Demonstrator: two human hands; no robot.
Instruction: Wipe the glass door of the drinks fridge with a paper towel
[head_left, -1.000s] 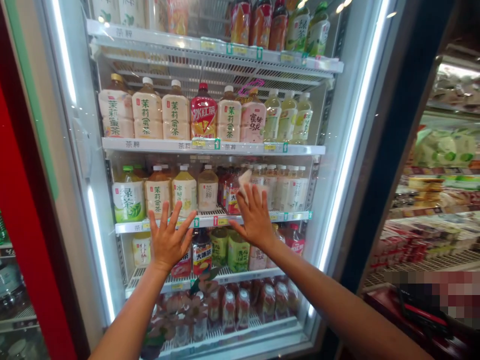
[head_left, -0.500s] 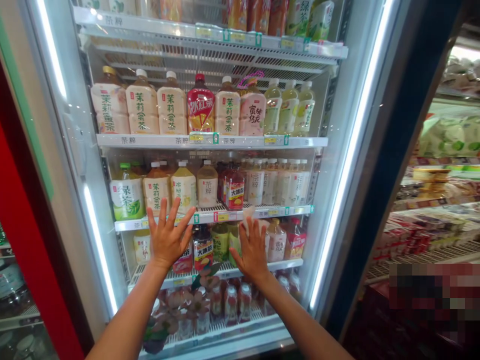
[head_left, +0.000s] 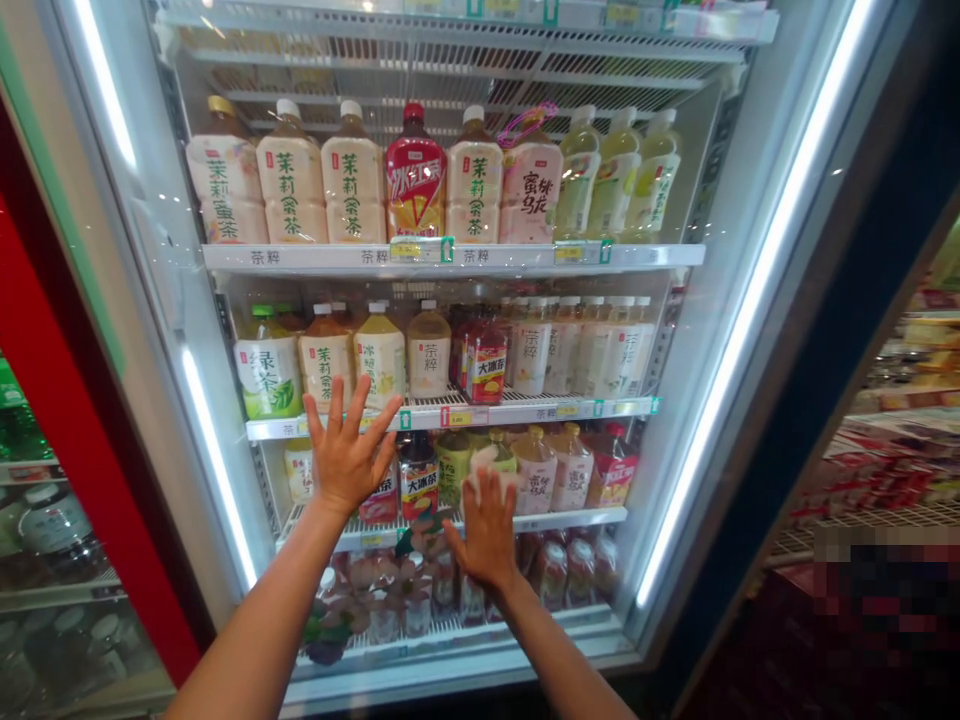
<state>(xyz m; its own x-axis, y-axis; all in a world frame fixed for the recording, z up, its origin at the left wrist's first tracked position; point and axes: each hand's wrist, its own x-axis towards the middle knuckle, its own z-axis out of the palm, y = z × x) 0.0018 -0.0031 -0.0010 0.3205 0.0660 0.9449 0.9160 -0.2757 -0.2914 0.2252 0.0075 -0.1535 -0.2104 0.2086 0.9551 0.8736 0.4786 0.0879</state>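
My left hand (head_left: 349,450) lies with fingers spread against the glass door (head_left: 525,560) of a lit drinks cooler, holding nothing. Behind its fingertips stand a jasmine tea bottle (head_left: 325,350) and a yellowish bottle (head_left: 379,355). To the right and a little lower, my right hand (head_left: 486,530) presses flat on the same glass. A crumpled white tissue or thin cloth (head_left: 487,460) shows above and between its fingers, pinned under the hand; its full extent is hidden. Pale green and pink-labelled bottles (head_left: 535,470) stand behind the glass near that hand.
Several wire shelves (head_left: 450,258) of bottles fill the cooler. A flower decal (head_left: 375,580) appears low on the door, and a pink scrawl (head_left: 529,122) higher up. A red cooler frame (head_left: 75,400) stands at left; a dark frame (head_left: 832,290) and stocked racks (head_left: 900,430) are at right.
The view has dipped and come closer to the shelves. My right hand, with the white tissue, has slid down and slightly left across the glass; my left hand stays near the same bottles.
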